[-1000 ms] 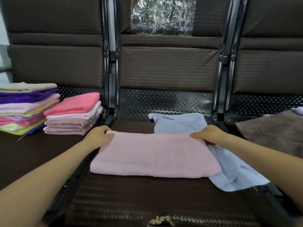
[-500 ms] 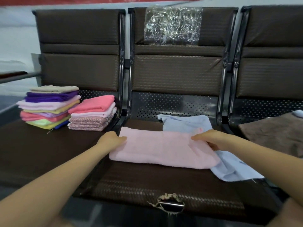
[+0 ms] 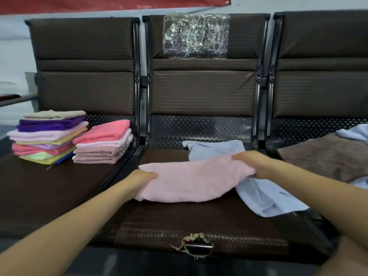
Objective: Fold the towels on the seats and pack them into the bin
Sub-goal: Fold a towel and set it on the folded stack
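Observation:
A folded pale pink towel (image 3: 195, 180) hangs just above the middle seat (image 3: 199, 226), sagging between my hands. My left hand (image 3: 144, 177) grips its left end and my right hand (image 3: 249, 162) grips its right end. Under and behind it lies an unfolded light blue towel (image 3: 262, 192), spread toward the seat's right edge. On the left seat stand two stacks of folded towels: a tall mixed-colour stack (image 3: 46, 136) and a shorter one topped by a coral towel (image 3: 103, 141). No bin is in view.
A brown towel (image 3: 326, 156) and a bit of another light blue one (image 3: 354, 132) lie on the right seat. Black metal arm frames (image 3: 142, 124) separate the seats. The middle seat's front edge has a torn hole (image 3: 197, 245). Crinkled clear plastic (image 3: 196, 34) covers its backrest.
Both hands have closed on the pink towel's ends and lifted it off the seat; it sags in the middle. The camera has tilted up and back.

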The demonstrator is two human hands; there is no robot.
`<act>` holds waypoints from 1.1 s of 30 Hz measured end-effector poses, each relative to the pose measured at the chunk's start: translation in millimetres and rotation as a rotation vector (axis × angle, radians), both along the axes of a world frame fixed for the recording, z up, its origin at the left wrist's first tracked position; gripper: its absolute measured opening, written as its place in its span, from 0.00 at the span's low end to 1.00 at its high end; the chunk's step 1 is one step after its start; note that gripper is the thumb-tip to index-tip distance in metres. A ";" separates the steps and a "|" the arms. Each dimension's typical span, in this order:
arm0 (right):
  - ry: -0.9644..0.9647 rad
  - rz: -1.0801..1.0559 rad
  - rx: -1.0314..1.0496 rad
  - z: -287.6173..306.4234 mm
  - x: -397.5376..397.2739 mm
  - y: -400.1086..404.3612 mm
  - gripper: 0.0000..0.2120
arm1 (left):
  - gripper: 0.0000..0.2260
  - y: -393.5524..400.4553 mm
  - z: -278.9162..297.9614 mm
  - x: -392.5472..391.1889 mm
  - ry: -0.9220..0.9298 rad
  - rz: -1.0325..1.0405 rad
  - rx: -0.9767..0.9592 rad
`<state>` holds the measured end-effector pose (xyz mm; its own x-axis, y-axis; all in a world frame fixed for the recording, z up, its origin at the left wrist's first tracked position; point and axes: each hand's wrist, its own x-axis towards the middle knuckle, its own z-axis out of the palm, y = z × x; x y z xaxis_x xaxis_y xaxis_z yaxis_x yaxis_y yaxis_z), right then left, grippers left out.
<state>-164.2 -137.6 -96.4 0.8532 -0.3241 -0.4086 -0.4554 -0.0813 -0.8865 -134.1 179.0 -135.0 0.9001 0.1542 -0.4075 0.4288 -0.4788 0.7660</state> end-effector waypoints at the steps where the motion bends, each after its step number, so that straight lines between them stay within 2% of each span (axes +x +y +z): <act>1: -0.029 -0.040 0.043 4.9 2.1 -3.6 0.16 | 0.20 -1.1 -1.9 -1.4 0.020 -0.031 0.000; 3: -0.082 -0.074 0.051 11.8 6.8 -7.2 0.17 | 0.21 -1.9 -7.0 -3.0 0.065 -0.064 -0.018; 5: -0.122 -0.065 0.029 16.2 12.0 -3.5 0.18 | 0.17 -3.2 -6.0 -3.8 0.091 -0.064 -0.050; 7: -0.133 -0.030 -0.016 20.7 15.7 9.3 0.19 | 0.11 -2.7 0.4 -6.1 0.076 -0.068 0.007; 8: -0.137 0.010 -0.045 23.1 16.5 19.3 0.19 | 0.11 -1.3 4.3 -6.7 0.055 -0.075 0.059; 10: -0.150 0.129 -0.091 28.1 16.4 45.8 0.18 | 0.12 6.1 6.3 -4.3 -0.073 -0.102 0.173; 12: -0.155 0.242 -0.010 29.3 16.5 71.7 0.17 | 0.10 12.2 4.7 -0.6 -0.244 -0.103 0.225; 14: -0.137 0.424 0.133 29.9 13.7 93.6 0.12 | 0.08 7.4 2.6 0.2 -0.308 -0.097 0.133; 17: -0.097 0.619 0.179 28.7 15.1 110.5 0.11 | 0.08 -14.7 -1.2 -0.1 -0.162 -0.082 -0.168; 19: -0.086 0.601 0.075 25.1 16.4 111.4 0.12 | 0.10 -27.0 -3.9 2.7 -0.057 -0.031 -0.242; 21: -0.078 0.559 -0.149 14.7 17.4 102.9 0.09 | 0.14 -32.5 -5.4 7.7 -0.014 0.008 -0.287; 24: -0.008 0.543 -0.433 -5.2 17.0 76.8 0.06 | 0.31 -40.3 -8.9 15.9 0.042 0.010 -0.322; 26: 0.127 0.545 -0.489 -14.0 16.9 63.0 0.10 | 0.28 -46.8 -7.3 16.0 0.036 -0.007 -0.250; 28: 0.196 0.533 -0.445 -17.2 18.0 56.8 0.13 | 0.23 -52.3 -10.9 20.1 0.014 -0.004 -0.201; 31: 0.120 0.498 -0.329 -15.4 21.8 59.9 0.13 | 0.16 -50.0 0.9 21.8 -0.116 -0.062 -0.126; 33: 0.040 0.485 -0.334 -13.0 25.4 66.7 0.11 | 0.15 -42.2 12.4 21.2 -0.224 -0.058 -0.064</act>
<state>-138.8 -70.9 -109.4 0.9223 -0.0173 -0.3861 -0.3287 -0.5607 -0.7600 -113.0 136.7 -122.5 0.9757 0.0802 -0.2038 0.2180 -0.4453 0.8684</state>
